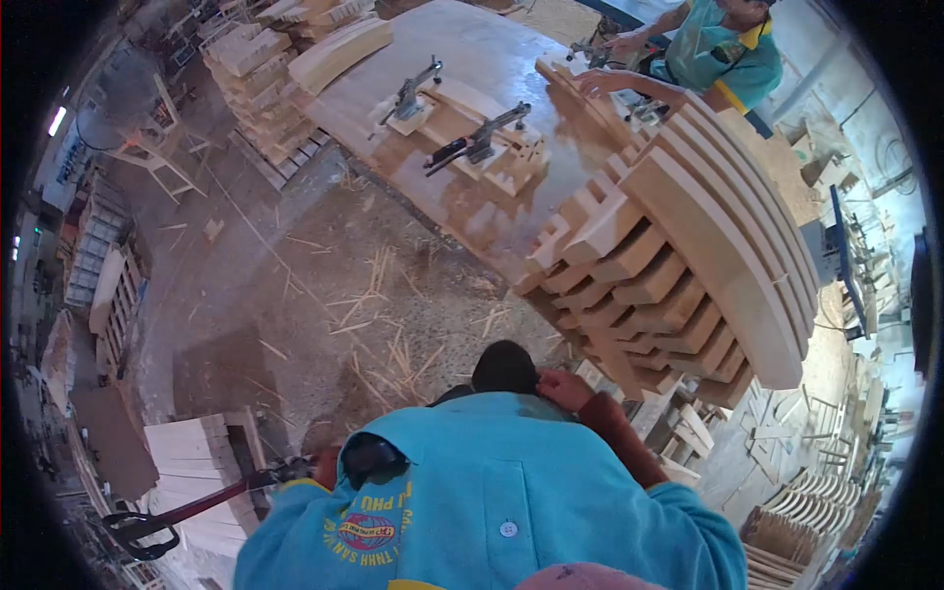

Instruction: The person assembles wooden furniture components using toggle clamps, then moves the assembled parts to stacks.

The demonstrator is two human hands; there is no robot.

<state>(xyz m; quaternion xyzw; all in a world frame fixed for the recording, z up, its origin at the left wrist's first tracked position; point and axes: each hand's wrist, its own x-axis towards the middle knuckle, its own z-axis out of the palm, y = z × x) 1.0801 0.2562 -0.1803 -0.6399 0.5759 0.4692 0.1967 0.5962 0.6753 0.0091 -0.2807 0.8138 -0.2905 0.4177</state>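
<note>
My right hand is at the front of my body, just below the stacked wood, with its fingers curled in beside a dark rounded shape. What lies inside those fingers, if anything, is hidden. My left hand is mostly covered by my teal shirt, and its fingers cannot be made out. Close to it, the inner end of a red shaft with a black loop handle reaches out to the left. Whether my left hand grips this shaft does not show.
Curved wooden pieces are stacked high at the right. A worktable ahead carries a clamped wooden jig; a co-worker leans over its far side. Wood strips litter the floor. Pale boards stand at left.
</note>
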